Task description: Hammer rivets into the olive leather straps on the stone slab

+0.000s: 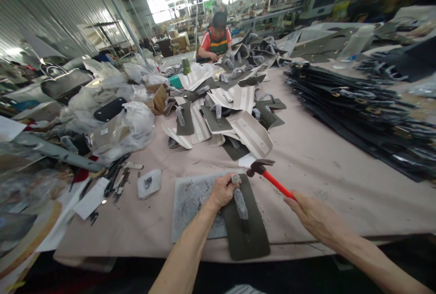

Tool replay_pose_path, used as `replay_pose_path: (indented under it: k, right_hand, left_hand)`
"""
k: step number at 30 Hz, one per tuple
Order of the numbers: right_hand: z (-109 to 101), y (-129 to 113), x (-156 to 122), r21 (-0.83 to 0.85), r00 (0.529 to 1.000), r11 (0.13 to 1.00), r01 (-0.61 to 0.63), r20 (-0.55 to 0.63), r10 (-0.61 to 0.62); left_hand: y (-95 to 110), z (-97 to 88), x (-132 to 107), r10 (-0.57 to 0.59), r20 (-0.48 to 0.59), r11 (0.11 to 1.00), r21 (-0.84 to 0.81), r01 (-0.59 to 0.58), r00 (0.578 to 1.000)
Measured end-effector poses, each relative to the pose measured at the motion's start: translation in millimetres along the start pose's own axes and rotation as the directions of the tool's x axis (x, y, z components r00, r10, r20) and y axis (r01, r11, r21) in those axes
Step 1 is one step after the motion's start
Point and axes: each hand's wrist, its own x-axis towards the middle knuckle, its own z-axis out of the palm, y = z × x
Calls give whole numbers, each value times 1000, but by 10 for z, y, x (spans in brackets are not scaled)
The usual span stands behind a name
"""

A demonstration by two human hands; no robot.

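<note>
My right hand (308,212) grips a claw hammer (277,184) by its red handle, its dark head raised just right of my left hand. My left hand (223,190) is closed around an upright metal punch (235,178); only its round top shows clearly. The punch stands at the far end of a dark olive panel (250,239), its tip hidden. A strap handle (241,204) wrapped in clear plastic runs along the panel. Under the panel's left side lies a scuffed grey board (185,212), strewn with dark bits.
Beyond the board, loose panels (252,132) with wrapped handles lie heaped. Dark bag pieces (361,107) are stacked at right. Plastic bags (136,121) crowd the left, near dark strips (117,176) and a small white tray (150,184). A person (216,39) works at the far end.
</note>
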Motion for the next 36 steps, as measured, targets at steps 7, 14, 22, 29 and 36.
replay_pose_path:
  k: [7,14,22,29,36]
  right_hand:
    - [380,-113,53,-182,895,961,209,-360,-263]
    - [583,-1051,61,-231,779,789,569,-155,-607]
    - [266,-1292,148,-386,875,869,309,-244,-419]
    - [189,-1287,86,-105,982,989,107,-148,-122]
    - [581,-1259,-5,-11,970,992,125,-207,-125]
  left_hand:
    - [5,-8,-9,-35,-17,999,-2,35,999]
    - [-46,67,17,-119,-136,987,-119,104,984]
    - [396,-226,235,-237,-574,883,-464,-73,784]
    - [733,-437,126,-72,-490,945,-312,-98,869]
    - [218,83,119,-216,-318,896,-440,58,923]
